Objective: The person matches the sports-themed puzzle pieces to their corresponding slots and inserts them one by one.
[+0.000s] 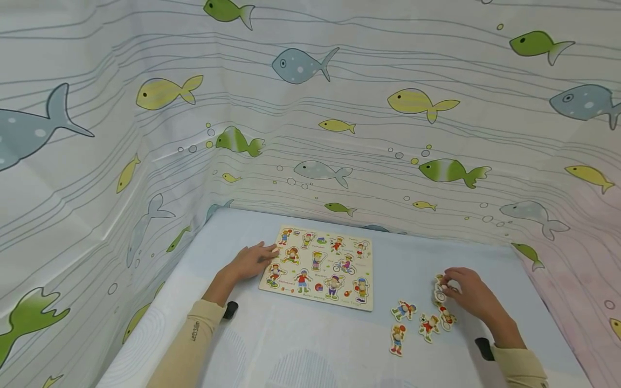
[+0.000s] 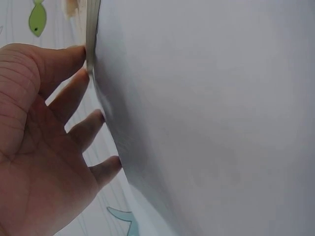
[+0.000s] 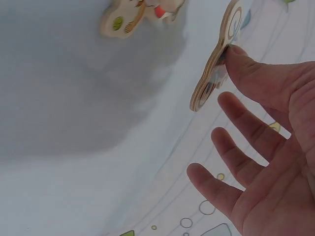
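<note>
In the head view a flat board printed with sports figures lies on the table. The left hand touches its left edge; in the left wrist view that hand has its thumb and a fingertip at the board's edge, other fingers spread. The right hand pinches a wooden piece with round wheel shapes, tilted up in the right wrist view, where the piece is between thumb and index of the hand, other fingers extended.
Several figure pieces lie right of the board: one in blue, one with a red paddle, one in red, and another beneath the right hand. A fish-printed cloth hangs behind the table.
</note>
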